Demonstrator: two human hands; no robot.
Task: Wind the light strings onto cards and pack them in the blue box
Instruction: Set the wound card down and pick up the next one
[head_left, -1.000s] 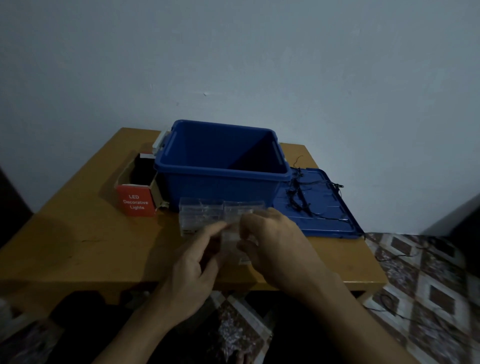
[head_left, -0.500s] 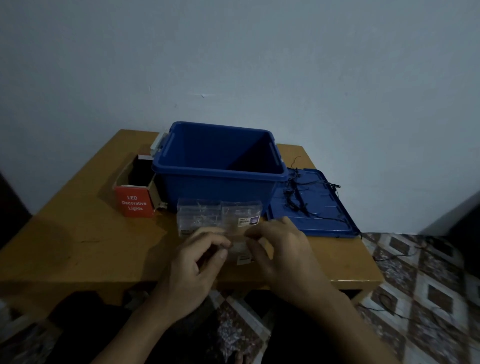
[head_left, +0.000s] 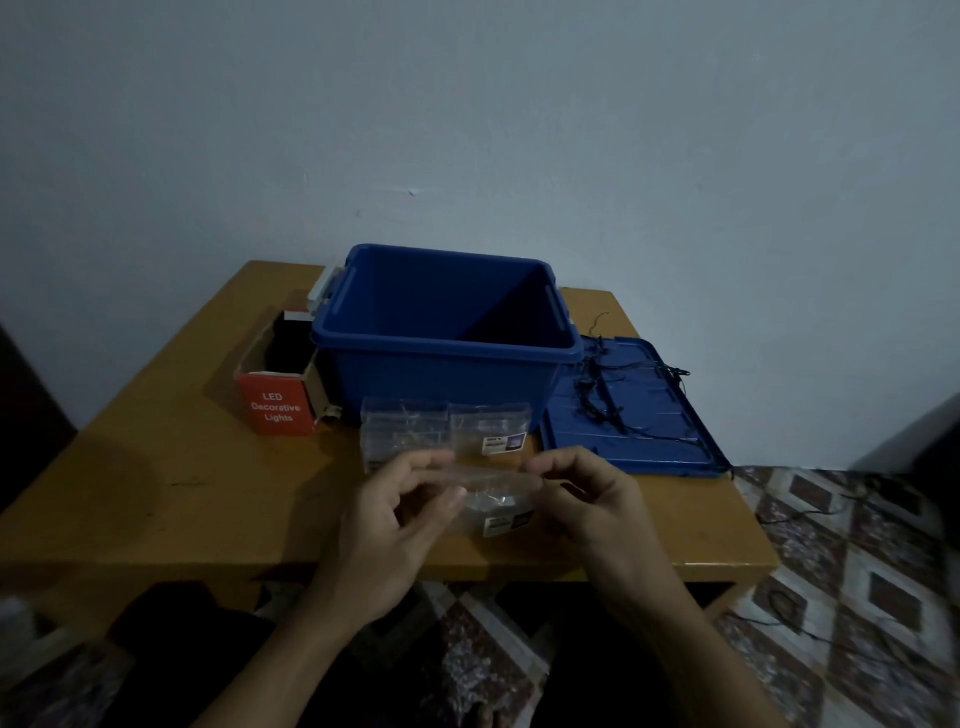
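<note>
Wooden tabletop (head_left: 156, 499), kinda dim. The open blue box (head_left: 436, 384) sits mid-back, and its lid (head_left: 670, 447) lies flat just to the right, touching the box, with a dark light string (head_left: 602, 395) sprawled on it. A red carton (head_left: 278, 410) reading "LED Decorative Lights" lies left of the box. Clear packets (head_left: 405, 431) lie right in front.

Seemingly a room in a home: a small wooden table (head_left: 156, 493) against a bare painted wall (head_left: 467, 130), a patterned floor (head_left: 857, 571), a plastic storage box (head_left: 436, 387), a carton (head_left: 278, 408) of decorative lights.
</note>
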